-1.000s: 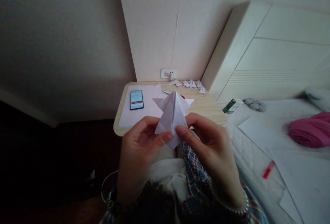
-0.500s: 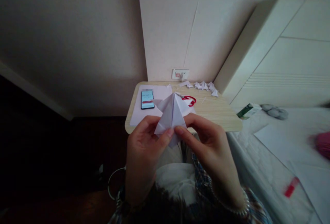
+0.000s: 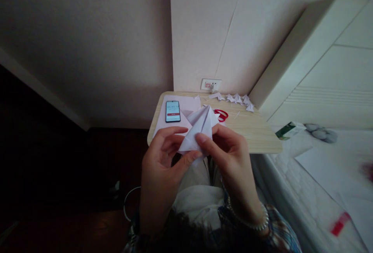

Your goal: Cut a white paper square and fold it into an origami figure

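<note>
Between my two hands, above the near edge of the small table, is a piece of folded white paper (image 3: 197, 130) with pointed flaps. My left hand (image 3: 164, 160) grips its lower left side, the thumb along the bottom edge and the fingers behind. From the other side my right hand (image 3: 230, 152) pinches it, thumb pressed on the front face and fingers hidden behind. Red-handled scissors (image 3: 222, 115) lie just beyond the paper, their blades mostly covered by it. Several small folded paper pieces (image 3: 237, 98) sit along the table's back edge.
A phone (image 3: 173, 111) with a lit screen rests on white paper sheets (image 3: 186, 101) on the wooden table (image 3: 256, 130). Behind is a wall socket (image 3: 211, 84) with a plug. To the right, a bed (image 3: 294, 183) bears a green-and-white box (image 3: 290, 129) and a blurred red item (image 3: 340, 224).
The folded paper has tilted, and my right thumb has moved up onto its front face. My left fingers have loosened and shifted at the side. The view has swung slightly left.
</note>
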Action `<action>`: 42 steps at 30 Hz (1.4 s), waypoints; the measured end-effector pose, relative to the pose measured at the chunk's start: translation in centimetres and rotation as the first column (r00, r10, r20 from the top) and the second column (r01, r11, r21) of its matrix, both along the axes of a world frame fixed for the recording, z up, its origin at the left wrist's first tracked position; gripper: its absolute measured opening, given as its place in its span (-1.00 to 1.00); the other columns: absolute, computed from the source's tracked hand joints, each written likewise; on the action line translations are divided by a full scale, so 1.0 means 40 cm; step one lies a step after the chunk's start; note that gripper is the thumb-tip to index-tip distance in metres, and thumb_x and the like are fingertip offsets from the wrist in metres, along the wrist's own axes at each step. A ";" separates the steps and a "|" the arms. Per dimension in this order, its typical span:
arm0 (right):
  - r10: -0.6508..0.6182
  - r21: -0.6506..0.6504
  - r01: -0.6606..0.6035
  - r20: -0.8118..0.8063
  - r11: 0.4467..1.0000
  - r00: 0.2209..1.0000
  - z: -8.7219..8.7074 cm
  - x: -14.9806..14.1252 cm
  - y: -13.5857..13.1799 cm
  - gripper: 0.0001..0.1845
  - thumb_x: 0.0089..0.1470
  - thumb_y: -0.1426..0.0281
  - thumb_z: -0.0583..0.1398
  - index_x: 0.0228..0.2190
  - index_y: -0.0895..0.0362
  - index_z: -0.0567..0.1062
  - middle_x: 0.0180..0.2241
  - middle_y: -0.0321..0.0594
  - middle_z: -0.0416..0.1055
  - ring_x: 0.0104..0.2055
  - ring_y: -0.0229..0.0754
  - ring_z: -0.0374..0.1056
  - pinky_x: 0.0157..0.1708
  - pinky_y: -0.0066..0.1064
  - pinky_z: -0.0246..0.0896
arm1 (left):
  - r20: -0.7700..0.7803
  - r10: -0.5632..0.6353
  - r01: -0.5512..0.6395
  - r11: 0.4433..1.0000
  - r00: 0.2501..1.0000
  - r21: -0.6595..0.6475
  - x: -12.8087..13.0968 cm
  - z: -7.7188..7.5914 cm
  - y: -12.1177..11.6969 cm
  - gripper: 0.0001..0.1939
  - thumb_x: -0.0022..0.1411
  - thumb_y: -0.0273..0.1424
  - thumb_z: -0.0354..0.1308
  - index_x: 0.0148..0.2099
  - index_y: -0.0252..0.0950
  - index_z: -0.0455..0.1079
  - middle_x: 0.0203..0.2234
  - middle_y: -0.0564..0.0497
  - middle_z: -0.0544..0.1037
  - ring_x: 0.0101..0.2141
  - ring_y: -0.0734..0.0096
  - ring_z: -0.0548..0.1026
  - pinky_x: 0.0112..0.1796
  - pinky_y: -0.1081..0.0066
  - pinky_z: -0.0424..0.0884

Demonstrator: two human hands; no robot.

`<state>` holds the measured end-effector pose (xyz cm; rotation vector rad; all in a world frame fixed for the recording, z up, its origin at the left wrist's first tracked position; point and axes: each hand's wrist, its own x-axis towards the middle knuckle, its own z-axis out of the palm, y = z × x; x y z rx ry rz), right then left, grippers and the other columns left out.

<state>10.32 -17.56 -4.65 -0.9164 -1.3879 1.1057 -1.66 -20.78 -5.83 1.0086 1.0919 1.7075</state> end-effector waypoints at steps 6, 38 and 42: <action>-0.020 -0.009 0.020 0.006 1.000 1.000 -0.005 0.003 -0.006 -0.68 0.10 0.33 0.29 -0.60 0.11 0.36 -0.58 -0.43 0.21 -0.50 -0.35 0.08 -0.45 -0.43 0.02 | 0.043 -0.067 0.067 0.998 0.997 -0.002 -0.008 0.004 -0.004 -0.71 0.03 -0.63 0.36 -0.32 -0.09 0.55 -0.43 0.23 0.66 -0.36 0.57 0.60 -0.37 0.66 0.45; 0.048 0.005 -0.048 0.059 0.999 0.997 -0.008 0.030 -0.008 -0.72 0.07 0.34 0.31 -0.58 0.10 0.37 -0.58 -0.42 0.24 -0.47 -0.32 0.13 -0.43 -0.41 0.03 | 0.039 0.092 -0.089 0.994 0.995 -0.059 0.029 0.011 -0.001 -0.82 -0.03 -0.54 0.37 -0.43 -0.20 0.45 -0.56 0.19 0.54 -0.50 0.52 0.48 -0.46 0.57 0.37; 0.059 -0.010 -0.059 0.090 0.998 0.994 -0.011 0.033 -0.004 -0.69 0.05 0.35 0.31 -0.61 0.10 0.33 -0.59 -0.42 0.22 -0.48 -0.31 0.11 -0.44 -0.41 0.03 | 0.006 0.093 -0.093 0.994 0.996 -0.062 0.028 0.012 -0.006 -0.86 0.04 -0.52 0.34 -0.43 -0.21 0.45 -0.55 0.16 0.53 -0.49 0.49 0.47 -0.45 0.54 0.37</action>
